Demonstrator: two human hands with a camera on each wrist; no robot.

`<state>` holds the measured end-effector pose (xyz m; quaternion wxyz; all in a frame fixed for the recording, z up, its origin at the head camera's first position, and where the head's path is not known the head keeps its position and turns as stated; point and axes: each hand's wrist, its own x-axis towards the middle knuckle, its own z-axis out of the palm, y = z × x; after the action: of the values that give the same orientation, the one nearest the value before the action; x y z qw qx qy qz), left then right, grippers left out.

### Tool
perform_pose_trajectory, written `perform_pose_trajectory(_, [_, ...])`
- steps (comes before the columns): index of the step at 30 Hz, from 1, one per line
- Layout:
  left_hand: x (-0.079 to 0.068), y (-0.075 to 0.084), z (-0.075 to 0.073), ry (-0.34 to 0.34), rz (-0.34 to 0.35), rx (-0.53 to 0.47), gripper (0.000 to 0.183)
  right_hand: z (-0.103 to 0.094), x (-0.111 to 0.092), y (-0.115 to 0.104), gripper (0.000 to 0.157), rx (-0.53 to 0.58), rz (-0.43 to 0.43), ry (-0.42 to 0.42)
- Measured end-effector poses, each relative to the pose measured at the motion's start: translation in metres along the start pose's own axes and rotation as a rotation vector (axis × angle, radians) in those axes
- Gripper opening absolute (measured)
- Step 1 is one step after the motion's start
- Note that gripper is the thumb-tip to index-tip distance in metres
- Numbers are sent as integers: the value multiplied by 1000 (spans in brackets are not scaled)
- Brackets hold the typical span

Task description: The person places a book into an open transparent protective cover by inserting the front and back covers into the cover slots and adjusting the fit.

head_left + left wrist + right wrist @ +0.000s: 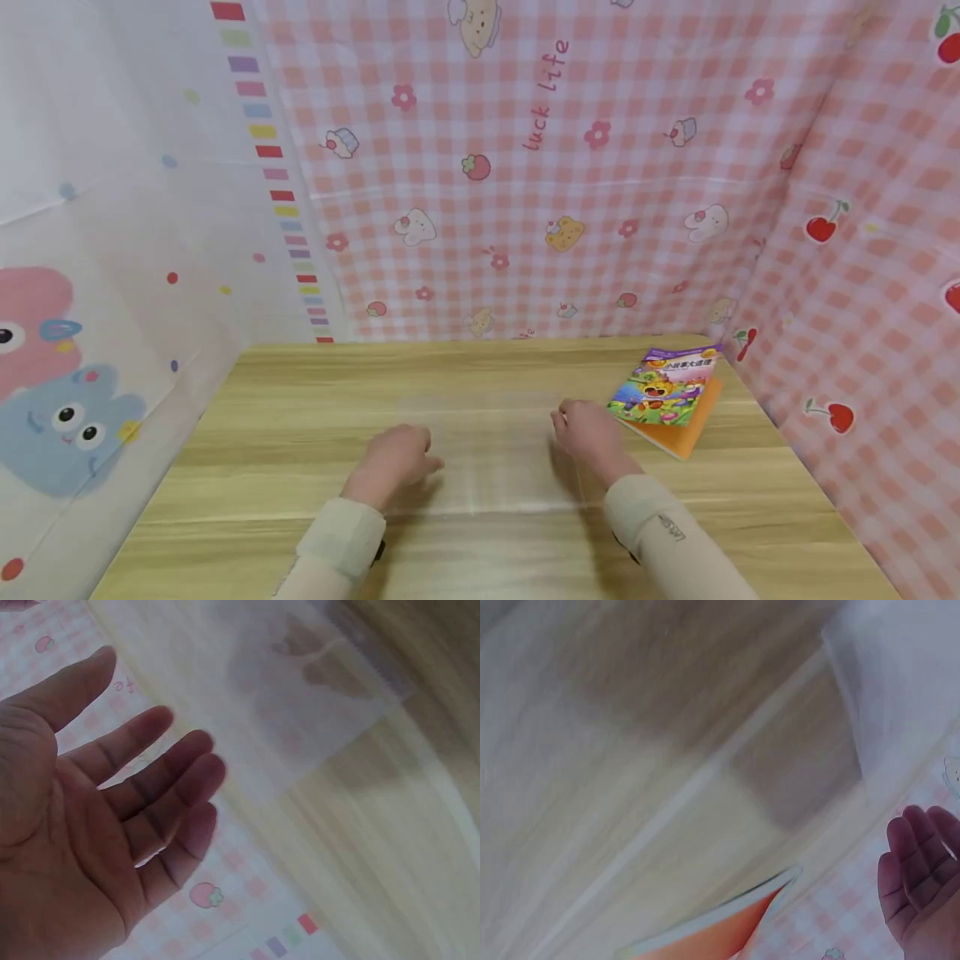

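A clear plastic sheet point(495, 467) lies on the wooden table between the two hands, its outline faint in the head view. To its left is my left hand point(397, 458). In the left wrist view, that hand point(112, 787) has spread, relaxed fingers with nothing in them, and the milky see-through sheet point(300, 727) shows beyond the fingertips. Near the sheet's right edge hovers my right hand point(588, 429). Its fingers point(911, 859) look loosely bent in the right wrist view, apart from the sheet point(907, 682); the thumb is out of that view.
A colourful picture book point(663, 392) with an orange cover part point(686, 437) lies slightly ajar at the table's right, close to my right hand. Printed cloth hangs point(525, 192) at the back and both sides of the wooden table point(247, 450).
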<state>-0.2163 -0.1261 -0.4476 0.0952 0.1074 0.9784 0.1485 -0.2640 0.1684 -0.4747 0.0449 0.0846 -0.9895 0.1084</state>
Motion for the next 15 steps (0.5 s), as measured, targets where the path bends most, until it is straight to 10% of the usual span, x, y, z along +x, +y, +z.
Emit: perform_pose_trajectory(15, [-7, 4, -7, -68, -12, 3, 27, -45, 0, 77, 49, 130, 220, 146])
